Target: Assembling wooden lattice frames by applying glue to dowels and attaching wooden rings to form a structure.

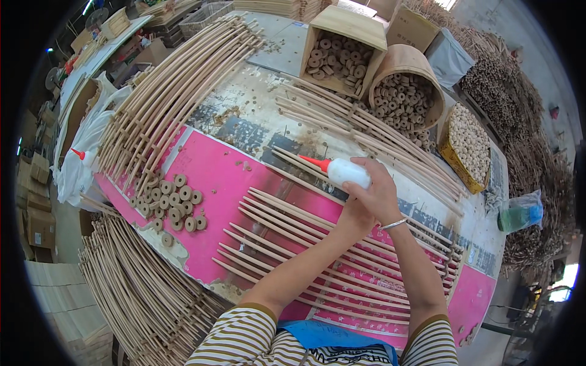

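Note:
My right hand (379, 192), with a bangle (394, 224) at the wrist, is wrapped round a white squeeze bottle (349, 174) with a red pointed nozzle. The bottle lies nearly level, its tip pointing left over thin wooden rods (299, 160). Just below, my left hand (356, 215) crosses close against the right one; its fingers are hidden, so I cannot tell what they hold. Under my forearms, a row of long wooden rods (293, 235) lies spread across a pink sheet (210, 177). At their right ends the rods meet darker cross pieces.
Round wooden discs with holes (175, 198) lie heaped at left. Beyond stand a stack of assembled rods (177, 79), a wooden box (345, 30) and a round tub (406, 61) of discs. At right are a yellow basket (467, 174) of small beads and a green container (519, 216).

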{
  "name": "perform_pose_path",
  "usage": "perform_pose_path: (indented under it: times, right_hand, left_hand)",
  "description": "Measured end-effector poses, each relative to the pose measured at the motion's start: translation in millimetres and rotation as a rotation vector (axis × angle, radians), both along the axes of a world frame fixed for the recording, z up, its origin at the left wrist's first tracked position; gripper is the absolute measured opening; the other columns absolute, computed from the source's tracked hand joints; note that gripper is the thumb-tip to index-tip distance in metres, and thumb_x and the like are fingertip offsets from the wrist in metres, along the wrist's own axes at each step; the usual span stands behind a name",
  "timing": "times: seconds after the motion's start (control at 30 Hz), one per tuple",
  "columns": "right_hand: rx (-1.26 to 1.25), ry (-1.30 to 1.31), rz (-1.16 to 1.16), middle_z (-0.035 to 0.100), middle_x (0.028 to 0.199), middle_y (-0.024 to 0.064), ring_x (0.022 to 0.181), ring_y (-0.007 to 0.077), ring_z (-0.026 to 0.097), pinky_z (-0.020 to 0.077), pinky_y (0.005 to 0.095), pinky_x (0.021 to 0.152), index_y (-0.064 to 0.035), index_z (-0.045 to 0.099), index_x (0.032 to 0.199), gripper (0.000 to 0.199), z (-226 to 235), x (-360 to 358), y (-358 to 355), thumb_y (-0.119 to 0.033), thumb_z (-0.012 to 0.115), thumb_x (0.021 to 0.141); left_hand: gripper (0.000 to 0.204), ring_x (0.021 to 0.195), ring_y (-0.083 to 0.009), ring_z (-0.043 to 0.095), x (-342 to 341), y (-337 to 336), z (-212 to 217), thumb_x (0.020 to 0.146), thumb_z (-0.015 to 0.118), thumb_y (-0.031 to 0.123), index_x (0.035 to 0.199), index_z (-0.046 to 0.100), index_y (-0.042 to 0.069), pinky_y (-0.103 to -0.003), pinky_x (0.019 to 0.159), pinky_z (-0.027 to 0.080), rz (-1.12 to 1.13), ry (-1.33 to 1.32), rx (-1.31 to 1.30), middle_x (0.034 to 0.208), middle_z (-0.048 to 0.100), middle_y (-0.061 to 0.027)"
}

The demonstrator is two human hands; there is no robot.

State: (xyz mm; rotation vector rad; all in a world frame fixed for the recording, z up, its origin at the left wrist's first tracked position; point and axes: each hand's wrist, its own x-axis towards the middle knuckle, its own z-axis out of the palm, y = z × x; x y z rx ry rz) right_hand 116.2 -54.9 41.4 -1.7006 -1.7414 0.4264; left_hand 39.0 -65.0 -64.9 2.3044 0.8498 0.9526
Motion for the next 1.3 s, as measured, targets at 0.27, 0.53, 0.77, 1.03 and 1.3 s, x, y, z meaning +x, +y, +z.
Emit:
perform_pose_path:
  times: [0.27, 0.53, 0.77, 1.03, 1.3]
  right_hand:
    - [0.009, -0.08, 0.005, 0.067, 0.114, 0.0101, 0.109, 0.0315, 0.063, 0.0524, 0.0408, 0.091, -0.0139, 0.067, 0.124, 0.052, -1.2, -3.0, 7.5, -0.03, 0.082, 0.077]
    - [0.055, -0.078, 0.03, 0.067, 0.112, 0.0094, 0.109, 0.0312, 0.062, 0.0522, 0.0408, 0.091, -0.0132, 0.066, 0.124, 0.05, -4.6, -6.2, 10.8, -0.029, 0.081, 0.078]
    - [0.027, -0.082, 0.016, 0.066, 0.111, 0.0094, 0.108, 0.0312, 0.062, 0.052, 0.0411, 0.09, -0.0125, 0.066, 0.123, 0.048, -3.4, -5.4, 9.2, -0.027, 0.081, 0.079]
    - [0.023, -0.115, -0.003, 0.067, 0.109, 0.0106, 0.104, 0.0316, 0.063, 0.052, 0.0405, 0.089, -0.0117, 0.067, 0.122, 0.049, 7.7, -5.5, 1.5, -0.023, 0.082, 0.077]
    - [0.107, -0.092, 0.03, 0.066, 0.103, 0.0098, 0.099, 0.0322, 0.061, 0.0514, 0.0416, 0.084, -0.0115, 0.068, 0.119, 0.048, 6.7, -13.5, 4.3, -0.023, 0.084, 0.075]
  left_hand:
    - [0.057, 0.141, -0.0372, 0.045, 0.8, -1.4, -7.7, 0.097, 0.059, 0.025, 0.148, 0.047, 0.003, -0.052, 0.119, 0.03, 0.024, -0.009, 0.045, 0.149, 0.052, -0.0191]
    - [0.054, 0.143, -0.0355, 0.043, -1.0, -2.0, -7.5, 0.099, 0.054, 0.021, 0.149, 0.045, 0.001, -0.05, 0.121, 0.03, 0.013, -0.027, -0.004, 0.15, 0.052, -0.0175]
    - [0.052, 0.143, -0.0348, 0.043, -0.7, -2.9, -8.9, 0.098, 0.055, 0.021, 0.147, 0.049, 0.003, -0.051, 0.122, 0.027, 0.019, 0.035, 0.067, 0.147, 0.055, -0.0167]
    - [0.053, 0.139, -0.0363, 0.047, -3.7, -1.4, 3.0, 0.095, 0.06, 0.023, 0.143, 0.051, 0.002, -0.053, 0.118, 0.031, -0.015, 0.007, 0.007, 0.142, 0.058, -0.0184]
    - [0.053, 0.138, -0.0365, 0.047, -1.7, 1.9, 8.1, 0.099, 0.056, 0.019, 0.147, 0.043, 0.001, -0.049, 0.118, 0.034, -0.044, -0.08, -0.191, 0.146, 0.052, -0.0196]
